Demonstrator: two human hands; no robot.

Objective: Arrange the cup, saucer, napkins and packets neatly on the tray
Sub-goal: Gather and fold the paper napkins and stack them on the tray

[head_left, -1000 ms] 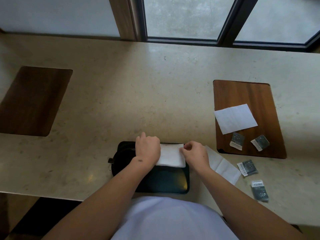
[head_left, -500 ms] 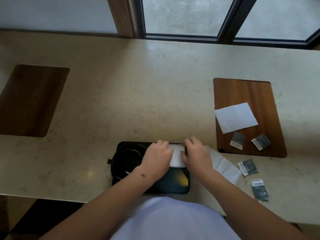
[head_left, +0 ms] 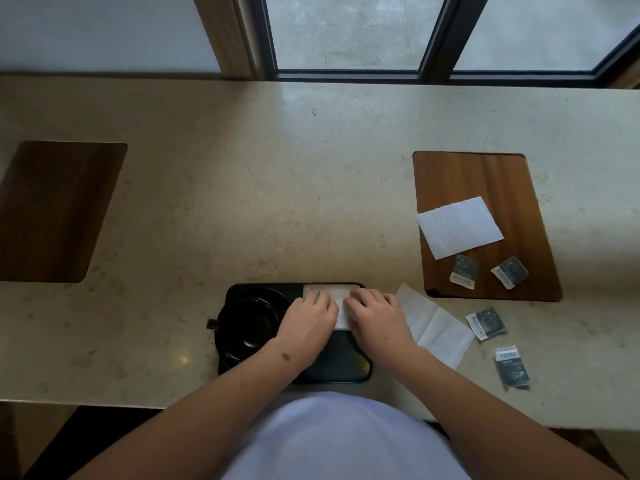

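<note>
Both hands lay flat on a white napkin (head_left: 341,299) at the far right part of the black tray (head_left: 346,370). The left hand (head_left: 309,320) and right hand (head_left: 375,317) pressed down, fingers close together. A black cup (head_left: 247,327) sat on the tray's left side.

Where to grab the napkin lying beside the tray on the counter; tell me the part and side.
Take the unfolded napkin by its far right corner, coming from the right. It lies flat on the counter, its left corner close by the right hand and the tray, so the right side is freer to pinch.
</note>
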